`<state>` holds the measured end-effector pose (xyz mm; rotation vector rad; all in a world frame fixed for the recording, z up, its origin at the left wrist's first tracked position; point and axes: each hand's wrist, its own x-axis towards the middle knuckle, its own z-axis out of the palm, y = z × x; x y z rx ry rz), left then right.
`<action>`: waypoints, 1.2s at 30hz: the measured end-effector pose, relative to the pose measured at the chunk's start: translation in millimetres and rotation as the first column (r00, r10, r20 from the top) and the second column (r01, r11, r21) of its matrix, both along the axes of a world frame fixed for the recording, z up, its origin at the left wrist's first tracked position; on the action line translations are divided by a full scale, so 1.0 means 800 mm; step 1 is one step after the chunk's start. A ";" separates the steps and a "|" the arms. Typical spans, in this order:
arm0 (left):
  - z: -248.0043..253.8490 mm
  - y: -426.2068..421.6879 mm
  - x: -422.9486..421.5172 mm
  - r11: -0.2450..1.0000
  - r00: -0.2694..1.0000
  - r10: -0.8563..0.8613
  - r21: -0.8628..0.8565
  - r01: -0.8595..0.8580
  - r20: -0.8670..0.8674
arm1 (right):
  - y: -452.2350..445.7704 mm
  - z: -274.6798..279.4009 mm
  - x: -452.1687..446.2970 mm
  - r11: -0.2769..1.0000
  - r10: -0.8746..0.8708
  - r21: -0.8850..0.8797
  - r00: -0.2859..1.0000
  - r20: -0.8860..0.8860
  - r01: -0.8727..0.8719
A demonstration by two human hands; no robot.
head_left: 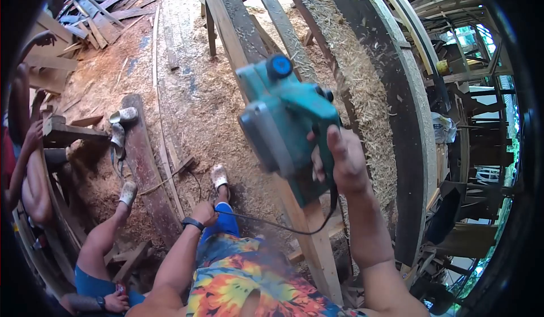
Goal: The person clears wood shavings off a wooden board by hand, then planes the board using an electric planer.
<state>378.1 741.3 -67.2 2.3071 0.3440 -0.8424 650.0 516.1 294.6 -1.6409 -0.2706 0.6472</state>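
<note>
Planer [283,118], fwd of our R hand [350,167], which grasps its handle over plank [317,257]; L hand [204,214] clenched on cord [309,233]. Holding step, we judge; any move calls for cord clearance.

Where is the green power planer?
The planer is near the middle of the head view, held in the right hand, in front of the long, pale wooden beam.

From mid-view, the centre is blocked by the green planer [289,118], and six o'clock is crossed by its black cord [272,225]. Open room is left over the shavings-strewn floor [207,104] at ten. Three o'clock is barred by a dark beam [409,164], its clearance seemingly narrow.
</note>
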 end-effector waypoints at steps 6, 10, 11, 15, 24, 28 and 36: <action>0.030 0.057 0.051 0.985 0.983 0.174 -0.028 -0.173 0.060 | 0.194 0.011 0.194 1.000 0.011 0.022 0.997 0.078 -0.013; 0.085 0.069 0.071 0.897 0.898 0.430 -0.159 -0.413 0.095 | 0.308 0.008 0.312 0.998 0.027 0.046 0.988 0.151 -0.034; 0.079 0.072 0.070 0.871 0.875 0.474 -0.197 -0.450 0.096 | 0.328 0.004 0.334 0.997 0.028 0.061 0.987 0.157 -0.038; 0.109 0.079 0.062 0.787 0.744 0.616 -0.248 -0.565 0.259 | 0.368 -0.009 0.383 0.991 0.048 0.121 0.989 0.139 -0.065; 0.092 0.073 -0.042 0.875 0.870 0.454 0.086 -0.476 0.192 | 0.185 -0.013 0.196 0.988 0.067 0.133 0.992 0.109 -0.081; 0.072 0.048 -0.079 0.899 0.912 0.379 0.171 -0.403 0.155 | 0.018 -0.018 0.017 0.998 0.012 0.060 0.995 0.103 -0.019; 0.054 -0.068 -0.072 0.994 0.999 0.021 0.110 -0.024 0.028 | -0.297 -0.062 -0.289 0.990 -0.130 0.054 0.990 -0.056 0.133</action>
